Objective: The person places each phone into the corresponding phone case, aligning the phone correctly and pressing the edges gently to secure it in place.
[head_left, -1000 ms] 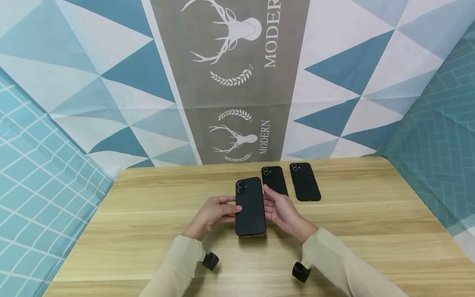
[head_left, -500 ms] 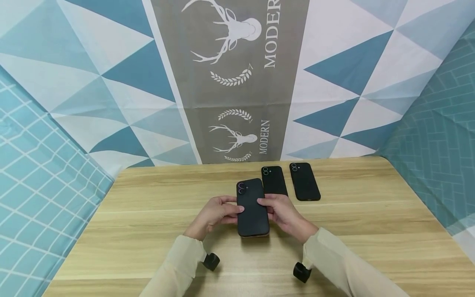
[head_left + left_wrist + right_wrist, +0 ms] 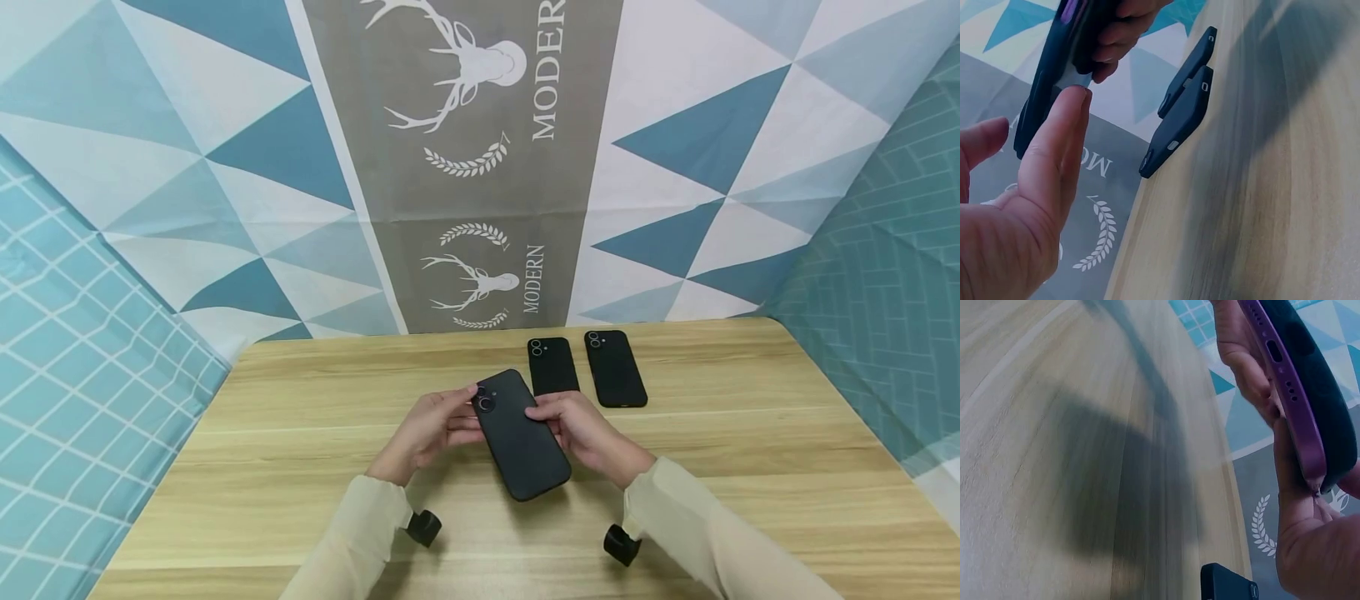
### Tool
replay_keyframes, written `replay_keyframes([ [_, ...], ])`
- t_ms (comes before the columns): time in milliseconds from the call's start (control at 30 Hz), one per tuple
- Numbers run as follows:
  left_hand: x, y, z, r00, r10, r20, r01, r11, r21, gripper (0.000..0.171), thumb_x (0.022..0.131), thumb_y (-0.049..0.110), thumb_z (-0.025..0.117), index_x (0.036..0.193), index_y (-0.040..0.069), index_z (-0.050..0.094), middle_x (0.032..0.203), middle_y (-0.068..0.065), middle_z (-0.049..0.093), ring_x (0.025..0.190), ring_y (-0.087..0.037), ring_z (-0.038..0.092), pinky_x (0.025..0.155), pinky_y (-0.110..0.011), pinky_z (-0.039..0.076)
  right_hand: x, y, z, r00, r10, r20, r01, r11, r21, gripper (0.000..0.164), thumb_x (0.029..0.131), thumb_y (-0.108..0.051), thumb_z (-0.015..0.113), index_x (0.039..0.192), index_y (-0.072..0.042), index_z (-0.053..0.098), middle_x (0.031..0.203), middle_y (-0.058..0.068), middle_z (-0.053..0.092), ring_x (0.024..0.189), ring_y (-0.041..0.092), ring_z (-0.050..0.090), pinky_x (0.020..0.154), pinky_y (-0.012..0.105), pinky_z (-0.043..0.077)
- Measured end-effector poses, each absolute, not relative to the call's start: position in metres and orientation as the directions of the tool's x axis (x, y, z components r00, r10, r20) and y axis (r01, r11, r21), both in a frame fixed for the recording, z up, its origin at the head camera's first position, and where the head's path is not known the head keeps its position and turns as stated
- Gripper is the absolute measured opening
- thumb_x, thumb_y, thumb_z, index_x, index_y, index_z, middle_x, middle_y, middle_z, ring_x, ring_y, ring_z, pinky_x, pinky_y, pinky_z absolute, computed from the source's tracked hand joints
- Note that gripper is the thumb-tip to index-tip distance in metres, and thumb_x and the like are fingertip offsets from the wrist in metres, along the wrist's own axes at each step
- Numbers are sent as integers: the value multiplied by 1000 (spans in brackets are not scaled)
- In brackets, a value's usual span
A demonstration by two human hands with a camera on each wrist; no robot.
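A black phone case (image 3: 522,437) lies over the back of a purple phone (image 3: 1291,394), and both hang tilted above the table. In the right wrist view the phone's lower edge, with its port and speaker holes, shows outside the case. My right hand (image 3: 588,429) pinches the pair, thumb on the case's back and fingers underneath. By the upper left corner with the camera rings is my left hand (image 3: 435,429). Its straight fingers (image 3: 1054,144) touch the underside, and its thumb stands apart from the case in the left wrist view.
Two more black phone cases lie side by side near the table's back edge: a nearer-left case (image 3: 552,367) partly behind the right hand, and a right case (image 3: 617,369). Patterned cloth (image 3: 480,183) hangs behind the wooden table (image 3: 300,467).
The phone and case have turned, their lower end swinging right and toward me. My left thumb has gone from the case's left side to its camera corner. The right hand keeps its pinch.
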State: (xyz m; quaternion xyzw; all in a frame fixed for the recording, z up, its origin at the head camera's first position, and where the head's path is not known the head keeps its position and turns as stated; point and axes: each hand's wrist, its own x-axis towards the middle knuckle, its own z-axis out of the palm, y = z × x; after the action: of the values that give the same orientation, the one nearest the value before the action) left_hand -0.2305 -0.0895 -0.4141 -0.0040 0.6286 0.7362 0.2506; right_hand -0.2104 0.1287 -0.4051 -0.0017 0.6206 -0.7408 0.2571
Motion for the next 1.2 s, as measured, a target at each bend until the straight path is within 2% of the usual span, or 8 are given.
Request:
replay_keyframes([
  [133,-229,-91,-412,-869,377,-321,-384,-102,918,33,88,30,53,95,-1,57,70,-4,67,66,-17,66,70,-34,55,-209,130,-405,-851,-404,-335,392,-63,-918,46,82,-7,55,122,10,44,77,-2,68,67,8,65,64,25,54],
  [233,-227,-92,-412,-859,404,-314,-383,-101,918,28,88,26,52,91,-1,58,69,-5,67,65,-17,66,68,-32,55,-209,130,-406,-840,-421,-344,397,-43,-917,41,80,-7,56,117,9,49,76,-2,68,65,9,64,62,25,54],
  [467,-225,-94,-416,-830,474,-293,-357,-48,933,40,87,24,54,108,-10,53,71,-3,68,67,-15,66,65,-28,55,-207,130,-408,-805,-486,-340,400,-21,-916,37,79,-8,57,112,8,54,73,-1,68,64,9,64,62,26,55],
  [633,-224,-94,-418,-827,496,-266,-324,-33,946,38,87,19,54,108,-13,53,72,-3,68,68,-16,67,66,-29,55,-207,131,-408,-797,-493,-348,402,-4,-916,34,79,-8,57,110,6,56,73,0,67,64,10,64,61,26,55],
  [800,-222,-95,-418,-846,477,-238,-296,-49,954,39,87,19,53,107,-15,51,72,-3,68,66,-16,66,64,-28,55,-208,132,-408,-790,-506,-347,393,18,-920,35,79,-10,57,110,6,56,74,-2,67,66,9,64,62,24,54],
  [1000,-218,-96,-414,-888,412,-205,-262,-84,961,41,88,17,53,108,-18,49,72,-4,67,65,-15,66,62,-28,55,-210,133,-409,-800,-498,-333,354,55,-933,43,84,-26,57,116,2,51,82,-4,63,73,9,60,67,23,51],
  [1200,-216,-97,-412,-938,299,-177,-234,-168,958,33,89,16,51,102,-15,53,71,-4,67,62,-15,66,60,-27,55,-209,136,-409,-802,-474,-363,403,18,-915,44,84,-38,56,109,-3,54,81,-3,61,72,8,60,64,24,51],
])
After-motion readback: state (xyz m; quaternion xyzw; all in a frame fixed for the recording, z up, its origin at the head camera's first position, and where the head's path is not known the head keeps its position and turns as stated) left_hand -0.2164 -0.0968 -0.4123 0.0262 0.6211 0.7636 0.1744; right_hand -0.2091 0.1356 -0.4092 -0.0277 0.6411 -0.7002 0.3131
